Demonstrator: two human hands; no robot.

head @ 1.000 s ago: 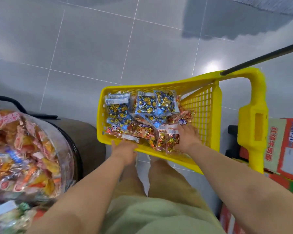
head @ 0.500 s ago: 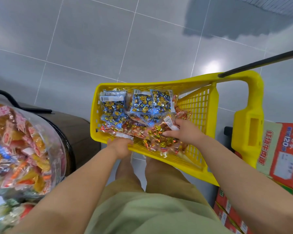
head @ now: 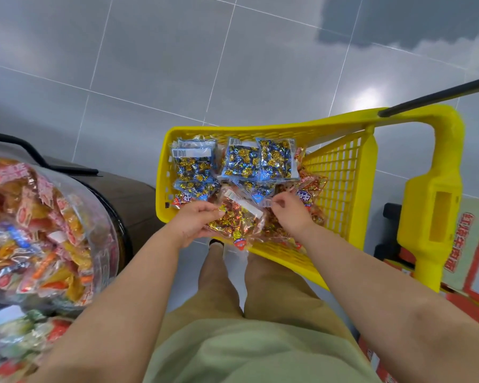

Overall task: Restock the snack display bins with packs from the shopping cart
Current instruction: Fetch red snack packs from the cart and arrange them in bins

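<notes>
A yellow plastic shopping cart (head: pixel 340 172) stands in front of me, holding blue candy packs (head: pixel 257 161) at its far side and red-and-gold candy packs at its near side. My left hand (head: pixel 197 219) grips the left edge of one red-and-gold pack (head: pixel 238 219) lifted over the cart's near rim. My right hand (head: pixel 291 211) pinches the top corner of another red-and-gold pack just to the right. A clear round display bin (head: pixel 39 239) full of mixed snack packs sits at my left.
A dark brown barrel-like stand (head: pixel 127 200) with a black rail is between the bin and the cart. Red cardboard boxes (head: pixel 476 250) are stacked at the right behind the cart's yellow handle post (head: pixel 432 211). Grey tiled floor lies beyond.
My left hand has come off the cart's near rim and taken hold of a red-and-gold pack. The right hand has shifted to pinch a pack beside it. The view moved closer.
</notes>
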